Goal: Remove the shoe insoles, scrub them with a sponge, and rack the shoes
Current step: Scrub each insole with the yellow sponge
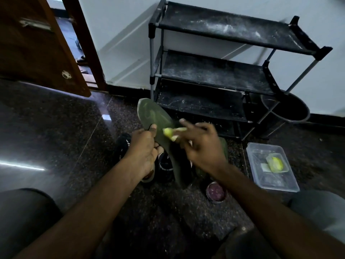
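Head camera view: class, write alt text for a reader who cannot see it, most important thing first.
A person's left hand holds a green insole while the right hand presses a yellow sponge against it. Black shoes lie on the dark floor below, in front of a black shoe rack, with a clear plastic tub to the right.

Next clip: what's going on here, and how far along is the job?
A person sitting on the floor is mid-scrub. The left hand grips the green insole and holds it up, while the right hand presses a yellow sponge against its face. The black shoes lie on the floor under the hands, not yet on the shoe rack by the wall. A clear plastic tub sits to the right.
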